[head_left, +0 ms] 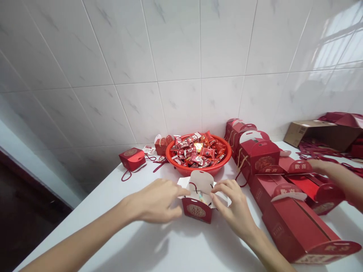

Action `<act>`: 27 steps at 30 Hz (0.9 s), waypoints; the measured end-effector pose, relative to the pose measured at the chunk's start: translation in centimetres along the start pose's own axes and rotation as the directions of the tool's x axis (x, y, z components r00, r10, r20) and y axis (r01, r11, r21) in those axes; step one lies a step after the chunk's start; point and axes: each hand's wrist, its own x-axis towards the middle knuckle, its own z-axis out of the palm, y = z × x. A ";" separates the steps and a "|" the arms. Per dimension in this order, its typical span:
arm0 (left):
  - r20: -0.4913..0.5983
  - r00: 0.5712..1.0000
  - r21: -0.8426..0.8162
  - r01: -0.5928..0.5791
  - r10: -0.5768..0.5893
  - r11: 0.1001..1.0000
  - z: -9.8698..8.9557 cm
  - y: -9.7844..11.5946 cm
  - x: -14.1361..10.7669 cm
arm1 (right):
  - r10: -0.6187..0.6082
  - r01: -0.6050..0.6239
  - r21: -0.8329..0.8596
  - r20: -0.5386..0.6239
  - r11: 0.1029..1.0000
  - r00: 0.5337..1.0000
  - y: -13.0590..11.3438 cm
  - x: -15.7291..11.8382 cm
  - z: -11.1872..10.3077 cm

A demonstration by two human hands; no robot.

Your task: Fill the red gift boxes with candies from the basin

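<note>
A small red candy box (197,210) with a gold oval emblem stands on the table in front of me, its top open and pale flaps folded out. A dark red cord loops at its opening, and something small and light blue shows inside. At the box's left edge is my left hand (157,200), index finger stretched to the rim, thumb apart from it. My right hand (233,206) is at the right flap, fingers bent and spread, thumb and fingertips at the upper right corner. Neither hand visibly holds anything.
Behind the box, a red basin (185,170) is heaped with wrapped candies (195,151). Several red boxes (300,219) line the right side, where another person's arm (331,172) reaches in. A red box (132,158) lies at left. A cardboard carton (296,134) sits far right.
</note>
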 end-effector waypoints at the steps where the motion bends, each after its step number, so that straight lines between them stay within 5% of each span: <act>1: 0.032 0.999 -0.070 -0.027 0.029 0.997 -0.9 -0.6 0.8 | 0.000 0.000 0.006 -0.004 1.000 1.000 0.1 -0.1 0.1; 4: -0.033 0.995 -0.226 -0.098 0.093 0.969 -2.9 -2.8 4.9 | 0.001 -0.001 0.030 -0.026 1.000 1.000 -0.1 -0.3 0.4; 6: -0.180 0.984 -0.181 -0.042 0.009 0.983 -3.2 -4.4 8.3 | 0.003 -0.001 0.041 -0.040 0.999 0.999 -0.4 -0.5 0.5; 14: -0.287 0.926 -0.161 0.205 -0.244 0.966 0.5 -8.5 19.2 | -0.027 0.033 0.064 -0.083 0.997 0.996 -0.5 -0.7 0.7; 19: -0.344 0.880 -0.279 0.239 -0.329 0.930 1.5 -8.9 20.3 | -0.029 0.034 0.060 -0.096 0.998 0.995 -0.5 -0.6 0.7; 27: -0.491 0.773 -0.598 0.037 -0.402 0.801 -0.1 -9.3 17.4 | -0.004 0.017 0.092 -0.140 0.996 0.990 -1.0 -0.5 0.2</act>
